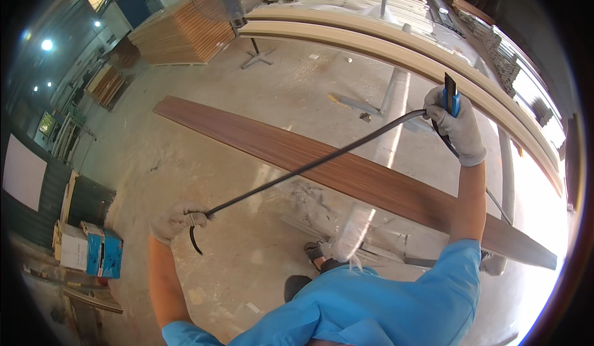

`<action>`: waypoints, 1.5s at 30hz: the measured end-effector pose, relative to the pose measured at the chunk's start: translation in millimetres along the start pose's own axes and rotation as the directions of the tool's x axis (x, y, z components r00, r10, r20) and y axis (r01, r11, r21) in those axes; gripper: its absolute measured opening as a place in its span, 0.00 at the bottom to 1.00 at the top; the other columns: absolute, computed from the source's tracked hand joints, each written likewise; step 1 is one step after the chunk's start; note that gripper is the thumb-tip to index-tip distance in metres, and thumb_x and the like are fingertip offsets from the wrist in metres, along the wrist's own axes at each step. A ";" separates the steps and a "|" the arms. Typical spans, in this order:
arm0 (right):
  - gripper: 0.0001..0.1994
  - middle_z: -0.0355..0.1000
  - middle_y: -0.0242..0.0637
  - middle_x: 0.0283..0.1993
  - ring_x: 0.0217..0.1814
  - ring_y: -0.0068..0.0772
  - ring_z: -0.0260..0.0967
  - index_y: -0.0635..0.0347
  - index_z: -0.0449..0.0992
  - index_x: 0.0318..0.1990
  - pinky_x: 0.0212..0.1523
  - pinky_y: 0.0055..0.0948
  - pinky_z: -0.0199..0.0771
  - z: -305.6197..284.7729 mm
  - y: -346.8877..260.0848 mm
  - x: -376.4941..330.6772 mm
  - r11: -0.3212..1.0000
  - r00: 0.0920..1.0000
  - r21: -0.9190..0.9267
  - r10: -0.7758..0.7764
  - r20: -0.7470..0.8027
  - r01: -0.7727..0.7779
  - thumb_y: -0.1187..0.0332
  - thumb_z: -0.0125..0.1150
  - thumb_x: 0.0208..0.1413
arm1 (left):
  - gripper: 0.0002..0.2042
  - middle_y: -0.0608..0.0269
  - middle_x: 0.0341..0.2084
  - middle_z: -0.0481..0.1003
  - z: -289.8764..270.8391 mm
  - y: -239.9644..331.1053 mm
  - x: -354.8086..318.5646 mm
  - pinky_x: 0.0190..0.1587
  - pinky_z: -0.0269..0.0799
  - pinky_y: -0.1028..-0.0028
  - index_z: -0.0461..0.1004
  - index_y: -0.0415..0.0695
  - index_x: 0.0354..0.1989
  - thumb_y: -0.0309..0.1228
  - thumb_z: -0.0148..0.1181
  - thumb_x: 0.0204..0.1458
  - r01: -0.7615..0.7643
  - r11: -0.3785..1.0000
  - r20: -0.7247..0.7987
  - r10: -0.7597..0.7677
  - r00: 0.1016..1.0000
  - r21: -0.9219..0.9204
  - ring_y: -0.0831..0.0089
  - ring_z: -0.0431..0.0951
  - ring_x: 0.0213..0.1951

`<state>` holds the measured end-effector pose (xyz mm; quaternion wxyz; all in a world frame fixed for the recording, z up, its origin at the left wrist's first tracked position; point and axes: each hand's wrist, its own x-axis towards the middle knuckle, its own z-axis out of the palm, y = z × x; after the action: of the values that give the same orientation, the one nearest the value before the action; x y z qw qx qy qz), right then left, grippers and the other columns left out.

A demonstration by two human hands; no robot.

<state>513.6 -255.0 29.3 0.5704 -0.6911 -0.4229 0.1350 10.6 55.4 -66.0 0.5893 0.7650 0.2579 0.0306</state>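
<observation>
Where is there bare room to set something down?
Bare floor shows between the brown board, the fan stand and the cream beams, and also between the blue box and the left hand. It is crowded beyond the beams, with stacked pale boards.

Bright lamps [47, 45] glow at left beyond the dark-marked floor [136, 179].
</observation>
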 end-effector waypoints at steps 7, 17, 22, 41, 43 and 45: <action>0.05 0.70 0.26 0.26 0.22 0.13 0.58 0.62 0.75 0.37 0.22 0.16 0.55 74.3 4.3 46.0 1.000 1.000 0.003 -0.007 -0.001 0.007 0.73 0.62 0.54 | 0.14 0.61 0.31 0.78 -93.9 -60.0 40.6 0.35 0.73 0.75 0.79 0.38 0.38 0.39 0.64 0.58 0.001 1.000 0.011 -0.002 1.000 0.008 0.74 0.77 0.32; 0.04 0.67 0.25 0.26 0.19 0.10 0.54 0.62 0.75 0.41 0.19 0.15 0.50 162.2 -1.3 40.6 0.920 0.944 -0.311 0.147 -0.294 -0.240 0.74 0.58 0.59 | 0.14 0.61 0.33 0.79 -275.0 -73.3 59.6 0.37 0.72 0.74 0.80 0.36 0.45 0.35 0.63 0.59 -0.176 0.886 -0.021 0.205 0.979 0.429 0.71 0.78 0.35; 0.08 0.71 0.29 0.31 0.23 0.13 0.58 0.63 0.75 0.44 0.22 0.16 0.56 210.4 -16.5 40.0 0.906 0.964 -0.342 0.198 -0.179 -0.250 0.75 0.59 0.57 | 0.15 0.61 0.35 0.79 -346.2 -80.1 89.0 0.41 0.71 0.73 0.80 0.40 0.46 0.36 0.68 0.54 0.015 0.828 -0.037 0.007 0.999 0.561 0.72 0.77 0.39; 0.04 0.69 0.30 0.23 0.24 0.18 0.64 0.63 0.77 0.34 0.23 0.22 0.63 394.4 -13.8 131.3 0.690 0.919 -0.614 0.356 -0.172 -0.382 0.74 0.62 0.51 | 0.08 0.62 0.39 0.80 -513.5 -130.0 272.5 0.46 0.75 0.71 0.79 0.39 0.43 0.29 0.60 0.59 -0.209 0.917 -0.173 0.279 0.944 0.340 0.72 0.78 0.44; 0.04 0.69 0.29 0.22 0.22 0.18 0.63 0.62 0.77 0.33 0.23 0.22 0.63 433.5 -22.7 160.2 0.694 0.938 -0.637 0.311 -0.154 -0.334 0.73 0.64 0.51 | 0.07 0.61 0.39 0.80 -517.9 -139.6 291.2 0.46 0.75 0.71 0.79 0.39 0.42 0.27 0.61 0.58 -0.219 0.916 -0.099 0.265 0.959 0.337 0.73 0.78 0.44; 0.04 0.70 0.29 0.22 0.22 0.19 0.65 0.62 0.78 0.33 0.23 0.23 0.65 482.4 -22.9 196.1 0.757 0.949 -0.589 0.309 -0.057 -0.282 0.72 0.66 0.51 | 0.07 0.62 0.38 0.80 -519.3 -148.8 303.0 0.45 0.75 0.72 0.79 0.39 0.42 0.27 0.62 0.57 -0.206 0.933 -0.056 0.232 0.971 0.296 0.74 0.78 0.43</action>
<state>299.8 214.9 -42.9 0.2894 -0.8885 -0.3417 0.1002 37.2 671.5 -122.9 0.4525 0.8643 0.1990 0.0926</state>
